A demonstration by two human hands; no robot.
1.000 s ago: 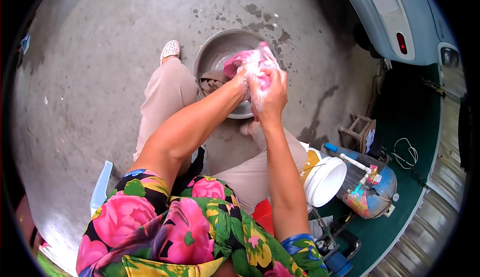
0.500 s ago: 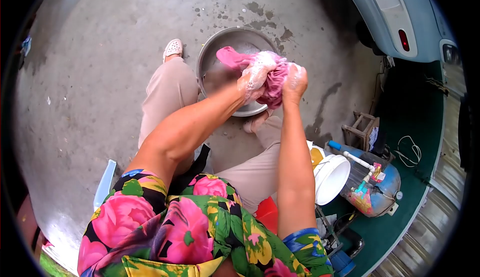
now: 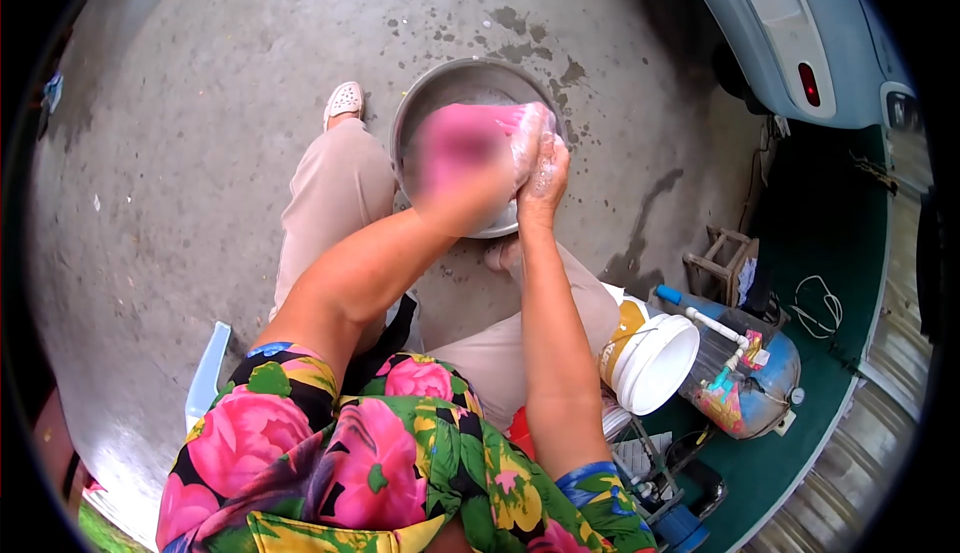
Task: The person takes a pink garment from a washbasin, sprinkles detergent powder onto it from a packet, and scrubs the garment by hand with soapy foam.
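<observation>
Above a round metal basin [image 3: 408, 103], both my hands are together over a wet pink cloth [image 3: 460, 133]. My left hand [image 3: 522, 153], foamy with suds, is closed on the cloth, which hangs to its left over the basin. Part of the cloth and of my left wrist is smeared by blur. My right hand [image 3: 546, 171], also soapy, presses against the left one with its fingers closed around the cloth's gathered end. How much cloth lies between the palms is hidden.
A white bucket [image 3: 660, 361] stands at my right beside a pressure tank [image 3: 745, 373] with pipes. Beyond are a small wooden stool [image 3: 722, 261] and a light blue vehicle [image 3: 790, 43]. Wet spots mark the concrete floor [image 3: 230, 83].
My right hand has moved left and come against my left hand. The cloth, bunched between the hands before, now spreads leftward over the basin.
</observation>
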